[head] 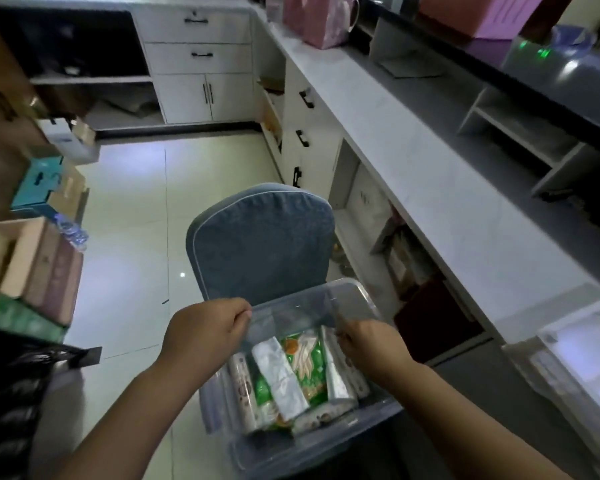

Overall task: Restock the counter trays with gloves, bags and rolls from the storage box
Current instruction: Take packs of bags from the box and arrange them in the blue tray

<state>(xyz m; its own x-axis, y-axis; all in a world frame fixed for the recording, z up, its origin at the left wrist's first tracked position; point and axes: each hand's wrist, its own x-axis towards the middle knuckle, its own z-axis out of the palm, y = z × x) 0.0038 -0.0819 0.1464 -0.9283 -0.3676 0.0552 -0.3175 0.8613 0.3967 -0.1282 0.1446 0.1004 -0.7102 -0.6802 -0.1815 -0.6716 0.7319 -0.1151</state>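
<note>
A clear plastic storage box [350,429] stands on a blue chair [260,244] right below me. Inside it lie several packets: a green printed pack [305,362], a silvery packet [279,379] and white rolls [245,386]. A transparent lid [302,308] is tilted up over the far side of the box. My left hand [205,329] pinches the lid's left edge. My right hand [369,341] grips its right edge, fingers curled. White counter trays [575,358] sit on the counter at the right edge.
A long white counter [413,140] with drawers runs along the right. Cardboard boxes [32,258] are stacked at the left, with a black plastic bag [14,393] below them. Pink gift bags [316,19] stand on the far counter. Pale floor tiles lie ahead.
</note>
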